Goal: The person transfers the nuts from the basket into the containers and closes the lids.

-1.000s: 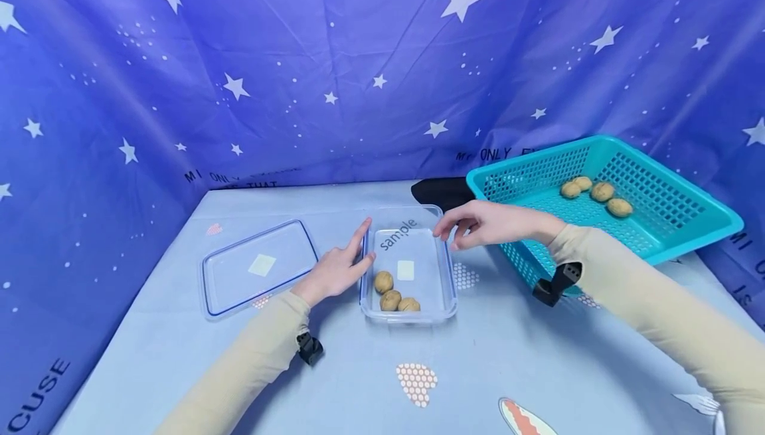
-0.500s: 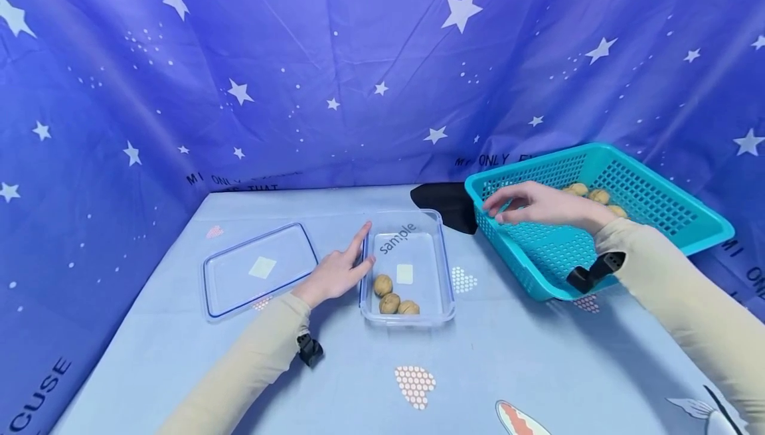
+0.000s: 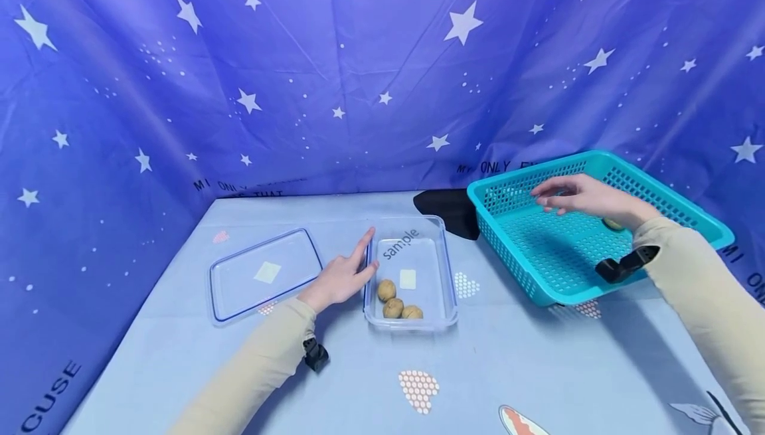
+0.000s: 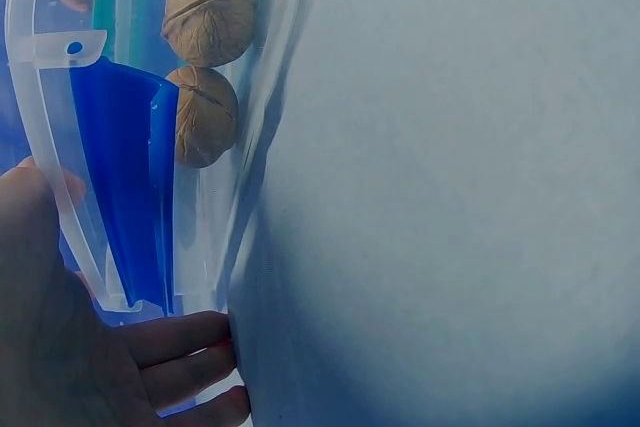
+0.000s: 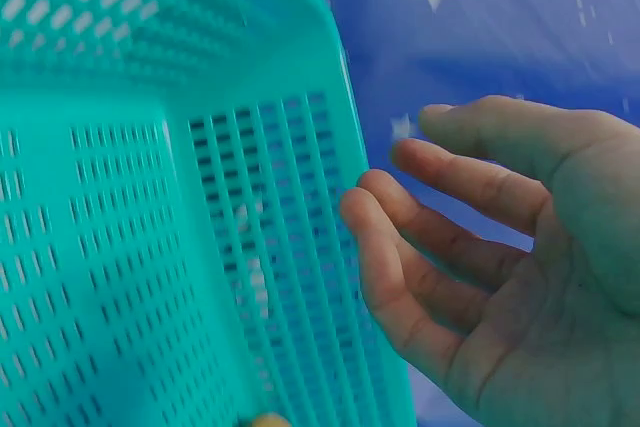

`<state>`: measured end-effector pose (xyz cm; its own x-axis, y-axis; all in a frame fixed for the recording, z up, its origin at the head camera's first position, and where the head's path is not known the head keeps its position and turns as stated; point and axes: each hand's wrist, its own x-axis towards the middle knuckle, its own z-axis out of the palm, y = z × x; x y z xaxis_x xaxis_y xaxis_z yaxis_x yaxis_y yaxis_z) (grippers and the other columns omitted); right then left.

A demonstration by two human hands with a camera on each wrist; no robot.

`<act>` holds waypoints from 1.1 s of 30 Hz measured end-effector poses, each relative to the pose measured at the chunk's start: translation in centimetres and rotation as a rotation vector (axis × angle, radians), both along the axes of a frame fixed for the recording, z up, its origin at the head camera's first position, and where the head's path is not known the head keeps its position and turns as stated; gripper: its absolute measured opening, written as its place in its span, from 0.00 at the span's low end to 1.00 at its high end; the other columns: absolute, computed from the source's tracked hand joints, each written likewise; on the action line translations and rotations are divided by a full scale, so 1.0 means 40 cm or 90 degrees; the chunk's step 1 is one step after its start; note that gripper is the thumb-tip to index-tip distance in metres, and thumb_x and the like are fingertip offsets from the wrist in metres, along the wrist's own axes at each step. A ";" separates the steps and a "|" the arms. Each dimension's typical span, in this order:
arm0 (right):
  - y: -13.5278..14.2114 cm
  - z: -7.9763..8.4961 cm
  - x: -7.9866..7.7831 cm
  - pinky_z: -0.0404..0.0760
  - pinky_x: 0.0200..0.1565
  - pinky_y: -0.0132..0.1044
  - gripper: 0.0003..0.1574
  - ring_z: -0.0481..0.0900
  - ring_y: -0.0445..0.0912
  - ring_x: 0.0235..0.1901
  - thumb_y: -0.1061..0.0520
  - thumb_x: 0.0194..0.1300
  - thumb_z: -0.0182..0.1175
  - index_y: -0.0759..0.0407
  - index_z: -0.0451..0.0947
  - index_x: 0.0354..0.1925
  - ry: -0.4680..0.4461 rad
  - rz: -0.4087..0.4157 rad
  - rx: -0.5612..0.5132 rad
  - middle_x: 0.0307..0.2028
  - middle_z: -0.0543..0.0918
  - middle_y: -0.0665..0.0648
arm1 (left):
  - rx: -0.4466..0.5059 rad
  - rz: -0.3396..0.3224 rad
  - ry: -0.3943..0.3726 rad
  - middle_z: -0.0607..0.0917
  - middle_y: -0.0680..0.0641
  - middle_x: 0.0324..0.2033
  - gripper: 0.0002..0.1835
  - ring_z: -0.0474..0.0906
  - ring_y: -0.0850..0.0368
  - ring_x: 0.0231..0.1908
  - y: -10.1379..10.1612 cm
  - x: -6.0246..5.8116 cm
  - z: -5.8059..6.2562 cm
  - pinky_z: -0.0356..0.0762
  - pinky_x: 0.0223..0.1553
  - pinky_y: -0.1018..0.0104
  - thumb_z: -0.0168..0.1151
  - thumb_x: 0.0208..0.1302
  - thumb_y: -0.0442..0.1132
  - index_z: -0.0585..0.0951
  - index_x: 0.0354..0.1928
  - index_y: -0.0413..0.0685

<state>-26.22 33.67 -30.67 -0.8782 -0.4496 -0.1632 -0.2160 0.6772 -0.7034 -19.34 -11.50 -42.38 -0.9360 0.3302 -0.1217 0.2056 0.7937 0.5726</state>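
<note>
My left hand point(image 3: 339, 281) rests at the left side of a clear plastic food container point(image 3: 445, 275), index finger and thumb on its rim. Three walnuts point(image 3: 393, 308) lie in the container's near left corner; in the left wrist view, walnuts point(image 4: 210, 17) show behind the wall and its blue clip point(image 4: 125, 177). Over the turquoise basket point(image 3: 526, 275) hovers my right hand point(image 3: 588, 196), fingers loosely bent and holding nothing. Part of one walnut point(image 3: 612, 224) shows beneath it; the hand and sleeve hide the rest. In the right wrist view the fingers point(image 5: 400, 287) are apart from each other.
A clear lid point(image 3: 239, 309) with a blue seal lies left of the container. Behind the container and basket lies a black flat thing point(image 3: 445, 209). A blue star-patterned curtain point(image 3: 358, 56) encloses the table point(image 3: 335, 388).
My right hand has moved from the container's right rim rightward, over the basket's wall and above its inside. The left hand stays at the container, and the walnuts in it have not moved.
</note>
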 end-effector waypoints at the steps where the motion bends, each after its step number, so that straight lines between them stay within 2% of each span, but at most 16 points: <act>1: 0.013 -0.003 -0.003 0.80 0.43 0.38 0.28 0.80 0.41 0.44 0.53 0.73 0.53 0.67 0.67 0.64 -0.002 -0.010 -0.004 0.55 0.77 0.65 | -0.002 -0.002 -0.002 0.73 0.44 0.20 0.37 0.60 0.57 0.13 0.000 0.000 -0.002 0.68 0.20 0.59 0.43 0.73 0.57 0.37 0.76 0.71; 7: 0.073 -0.022 -0.023 0.80 0.40 0.39 0.31 0.80 0.40 0.41 0.50 0.75 0.51 0.69 0.64 0.66 0.001 -0.063 0.017 0.54 0.78 0.65 | 0.002 -0.002 0.004 0.79 0.43 0.29 0.37 0.63 0.55 0.14 0.001 0.002 -0.009 0.69 0.21 0.60 0.44 0.73 0.56 0.39 0.77 0.69; 9: 0.089 -0.024 -0.026 0.80 0.41 0.38 0.31 0.79 0.39 0.41 0.49 0.76 0.49 0.69 0.64 0.66 0.009 -0.067 0.029 0.54 0.77 0.66 | 0.001 0.000 0.003 0.79 0.42 0.28 0.37 0.64 0.54 0.14 0.001 0.001 -0.009 0.69 0.21 0.59 0.44 0.73 0.56 0.39 0.77 0.69; 13: 0.114 -0.029 -0.032 0.79 0.41 0.36 0.31 0.79 0.38 0.40 0.49 0.76 0.47 0.70 0.64 0.65 0.021 -0.074 0.030 0.54 0.77 0.66 | -0.001 -0.002 -0.002 0.73 0.45 0.18 0.37 0.63 0.55 0.14 0.001 -0.001 -0.011 0.70 0.22 0.58 0.43 0.73 0.57 0.38 0.77 0.70; 23: 0.149 -0.057 -0.063 0.79 0.40 0.34 0.31 0.77 0.34 0.38 0.52 0.77 0.46 0.76 0.61 0.65 0.026 -0.106 0.023 0.52 0.76 0.67 | 0.010 0.012 -0.009 0.72 0.45 0.18 0.37 0.61 0.56 0.13 0.000 0.005 -0.014 0.69 0.21 0.58 0.43 0.73 0.58 0.37 0.76 0.75; 28: 0.169 -0.070 -0.072 0.78 0.40 0.32 0.33 0.74 0.29 0.37 0.50 0.78 0.41 0.76 0.56 0.67 0.009 -0.131 0.046 0.58 0.68 0.77 | 0.009 0.010 0.002 0.71 0.46 0.17 0.37 0.61 0.57 0.13 0.004 0.008 -0.012 0.69 0.20 0.59 0.43 0.73 0.57 0.38 0.76 0.75; 33: 0.204 -0.089 -0.077 0.77 0.47 0.43 0.37 0.70 0.27 0.36 0.48 0.78 0.37 0.77 0.49 0.69 -0.020 -0.163 0.026 0.62 0.59 0.80 | 0.014 0.011 0.002 0.71 0.46 0.17 0.36 0.59 0.58 0.12 0.007 0.010 -0.010 0.68 0.18 0.60 0.43 0.73 0.57 0.38 0.75 0.77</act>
<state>-29.32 41.83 -34.22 -0.9568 -0.2056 -0.2054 -0.0124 0.7349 -0.6781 -18.94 -11.23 -42.76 -0.9421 0.3159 -0.1121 0.1927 0.7840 0.5901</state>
